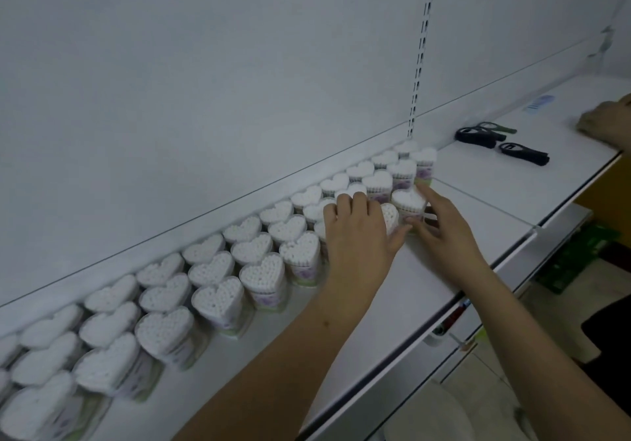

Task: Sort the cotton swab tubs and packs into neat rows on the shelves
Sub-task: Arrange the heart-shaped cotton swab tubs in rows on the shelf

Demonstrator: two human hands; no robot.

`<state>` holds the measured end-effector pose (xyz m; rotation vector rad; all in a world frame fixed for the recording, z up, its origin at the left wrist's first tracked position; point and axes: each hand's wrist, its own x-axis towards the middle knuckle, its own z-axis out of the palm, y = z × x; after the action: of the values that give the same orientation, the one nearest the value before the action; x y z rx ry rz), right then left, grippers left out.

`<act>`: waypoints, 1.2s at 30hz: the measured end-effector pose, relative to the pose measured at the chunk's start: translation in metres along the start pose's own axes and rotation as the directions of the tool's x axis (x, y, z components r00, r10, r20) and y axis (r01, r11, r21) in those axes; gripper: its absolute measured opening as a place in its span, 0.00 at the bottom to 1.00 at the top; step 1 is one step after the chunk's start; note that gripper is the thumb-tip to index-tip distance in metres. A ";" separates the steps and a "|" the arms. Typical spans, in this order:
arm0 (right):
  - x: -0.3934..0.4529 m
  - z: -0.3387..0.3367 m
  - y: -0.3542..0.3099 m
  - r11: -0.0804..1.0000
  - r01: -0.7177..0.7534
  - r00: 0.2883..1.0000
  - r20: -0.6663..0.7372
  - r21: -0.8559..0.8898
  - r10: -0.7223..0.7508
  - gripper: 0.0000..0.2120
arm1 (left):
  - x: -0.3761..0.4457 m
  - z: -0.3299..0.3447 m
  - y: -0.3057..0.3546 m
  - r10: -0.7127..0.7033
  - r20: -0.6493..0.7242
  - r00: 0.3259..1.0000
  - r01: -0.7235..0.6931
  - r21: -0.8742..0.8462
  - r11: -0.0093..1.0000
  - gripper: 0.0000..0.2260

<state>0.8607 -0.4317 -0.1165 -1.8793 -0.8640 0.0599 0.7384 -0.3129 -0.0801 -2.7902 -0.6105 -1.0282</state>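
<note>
Tub in hand: we see one heart-shaped tub [408, 205] of cotton swabs at the right end of the front row, standing upright, its top full of white swab tips, with a clear wall and a pale purple and green label low on the side.
Place of the tub: it stands on the white shelf [392, 290], near the joint between two shelf boards, and it looks a little out of line with its row.
Direction from the fingers: the tub lies between our two hands; we judge the coming move is a small push toward the back wall and to the left.
Right hand: our right hand [444, 232] is the nearer one; the forefinger lies straight along the right side of the tub and the thumb touches its front, and the other fingers are loosely bent and blurred.
Left hand: our left hand [356, 227] rests on top of the neighbour tubs with fingers almost straight, and it grips nothing.
Rows: the other tubs [218, 269] stand in three rows along the back wall, running far to the left.
Further right: black scissors [502, 140] lie on the next shelf board, and another person's hand [604, 124] rests near the edge.
</note>
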 end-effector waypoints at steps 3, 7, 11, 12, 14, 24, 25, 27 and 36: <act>0.001 0.001 0.003 1.000 0.017 1.000 0.018 -0.026 -0.016 0.29 | -0.005 0.003 -0.004 0.049 -0.028 0.998 -0.051 -0.079 0.996 0.22; 0.004 0.001 0.004 0.999 0.027 1.000 0.010 -0.036 -0.027 0.29 | -0.006 0.006 -0.006 0.046 -0.033 0.998 -0.048 -0.073 0.996 0.18; 0.003 -0.001 -0.001 0.998 -0.026 0.999 -0.024 0.048 0.027 0.30 | -0.001 0.003 -0.008 -0.011 -0.062 0.998 0.007 -0.064 0.998 0.15; 0.002 -0.001 -0.002 0.999 -0.025 0.999 -0.032 0.043 0.027 0.29 | 0.001 0.002 -0.009 -0.012 -0.062 0.998 0.009 -0.054 0.998 0.14; 0.002 -0.001 -0.003 1.000 -0.007 0.999 -0.032 0.009 0.007 0.29 | 0.002 0.004 -0.009 -0.004 -0.048 0.999 0.002 -0.031 1.000 0.15; 0.015 0.005 -0.014 0.999 -0.002 0.998 0.064 -0.053 0.005 0.27 | -0.015 0.021 -0.020 0.082 -0.015 0.997 -0.083 -0.066 0.994 0.21; 0.017 0.006 -0.014 0.998 -0.006 0.998 0.068 -0.064 0.010 0.28 | -0.011 0.020 -0.020 0.074 0.015 0.997 -0.073 -0.050 0.996 0.21; 0.020 0.010 -0.014 0.994 -0.020 0.997 0.068 -0.108 0.028 0.33 | -0.006 0.016 -0.019 0.070 0.067 0.995 -0.068 -0.037 0.997 0.20; 0.018 0.005 -0.045 0.973 0.087 0.991 -0.085 -0.213 -0.107 0.35 | -0.016 -0.009 -0.032 0.004 -0.040 0.999 -0.013 -0.226 0.974 0.25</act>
<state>0.8476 -0.4072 -0.0761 -2.0133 -0.9231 -0.1868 0.7088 -0.2911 -0.0844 -2.9532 -0.5046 -1.2192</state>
